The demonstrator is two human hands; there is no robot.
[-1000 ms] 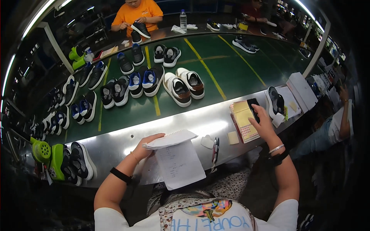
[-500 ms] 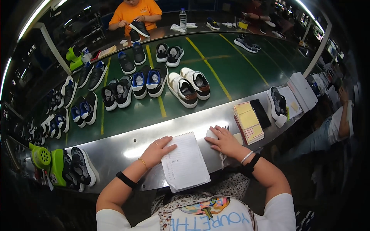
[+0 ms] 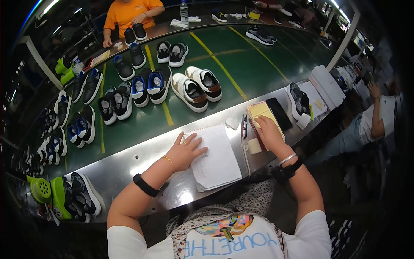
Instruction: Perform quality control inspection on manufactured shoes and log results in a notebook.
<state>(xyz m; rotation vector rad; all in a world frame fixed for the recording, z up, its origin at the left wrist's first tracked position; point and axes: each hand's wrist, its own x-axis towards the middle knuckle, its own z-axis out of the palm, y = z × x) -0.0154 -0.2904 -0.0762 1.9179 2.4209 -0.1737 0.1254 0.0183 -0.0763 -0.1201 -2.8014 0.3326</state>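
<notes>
My left hand point(image 3: 184, 152) lies open, fingers spread, over the left side of a spiral-bound notebook point(image 3: 217, 159) with a lined white page and some handwriting. My right hand point(image 3: 269, 133) rests with its fingers stretched over a pad of yellow forms point(image 3: 260, 110), covering much of it. Between notebook and pad are a dark pen point(image 3: 244, 126), a crumpled white wad point(image 3: 231, 124) and a cream-coloured block point(image 3: 254, 146). A thin pale cord point(image 3: 247, 160) hangs towards the bench edge. Beside the pad lies a flat black object point(image 3: 279, 113).
Pairs of shoes stand on the green belt point(image 3: 224, 49), among them a white pair point(image 3: 196, 88). Black-and-grey shoes point(image 3: 84, 194) lean by a green device point(image 3: 59, 198) on the left. One shoe point(image 3: 299, 101) sits on papers at right. Across the belt is a person in orange point(image 3: 131, 17).
My right hand has left the white wad and moved right onto the yellow pad. My left fingers spread further over the page. Across the belt, the person has set down the shoe they held.
</notes>
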